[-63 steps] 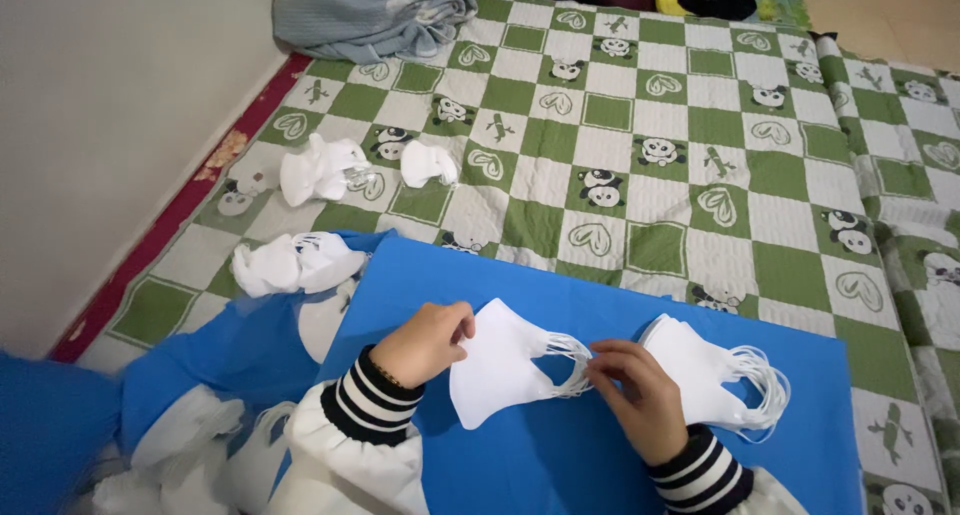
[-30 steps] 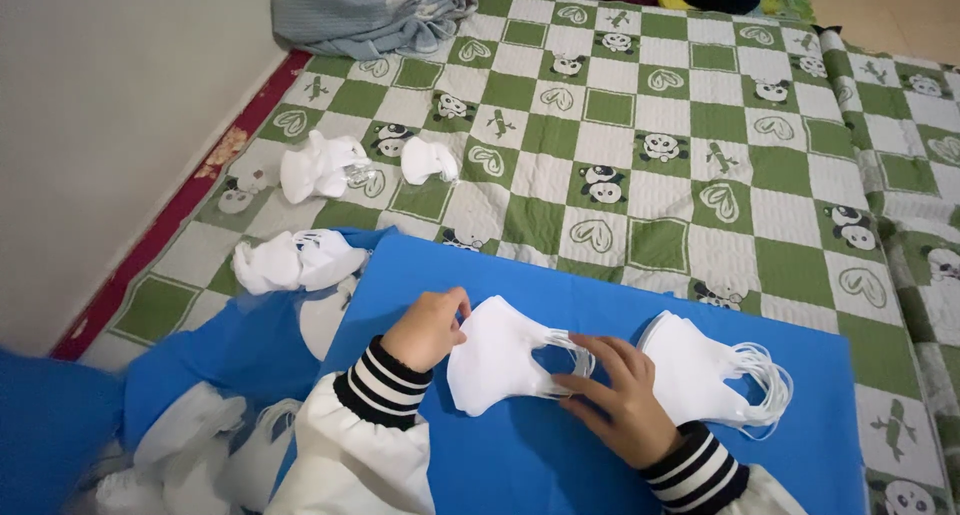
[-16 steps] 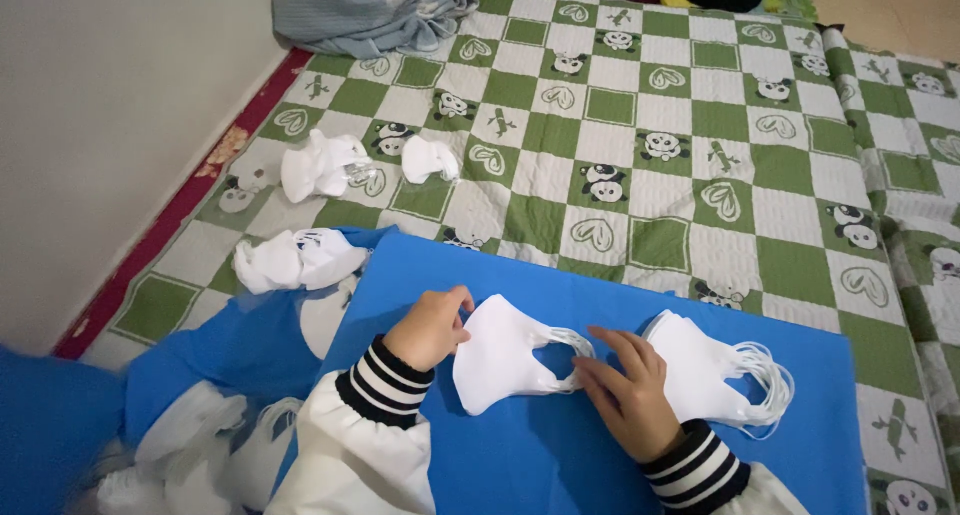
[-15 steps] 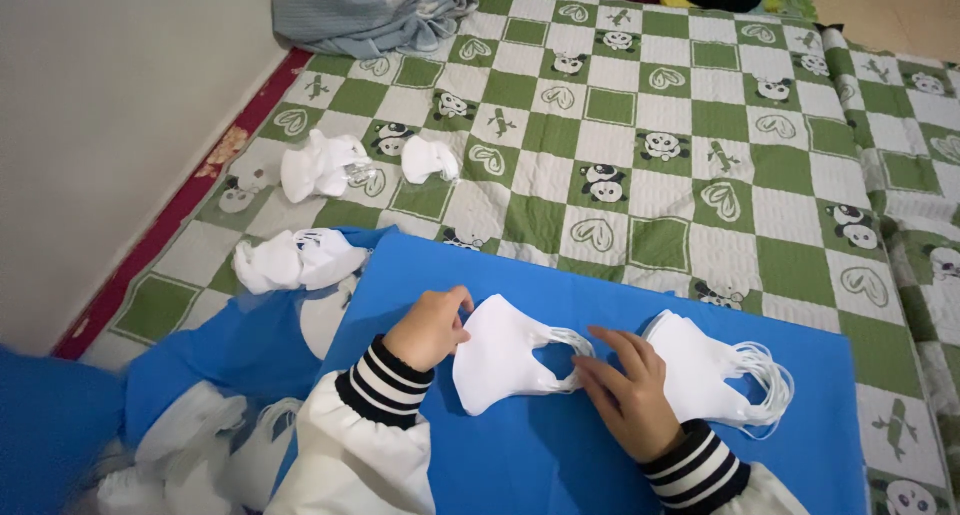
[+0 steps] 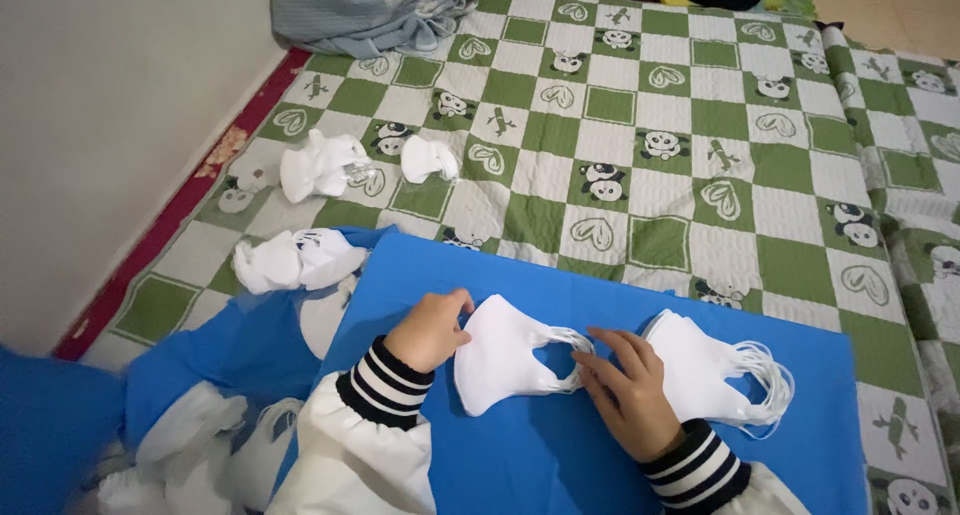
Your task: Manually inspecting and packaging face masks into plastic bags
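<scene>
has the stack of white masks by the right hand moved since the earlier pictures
No. The stack of masks lies at the same spot on the blue board, beside the right hand.

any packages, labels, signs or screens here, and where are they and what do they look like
No signs, screens or printed labels show.
Clear plastic wrap, it seems, around a white bundle on the green-and-white checked quilt, upper left.
A second small white bundle just to its right, wrap unclear.
Left hand and right hand touch an unpackaged white mask on the blue sheet.
</scene>
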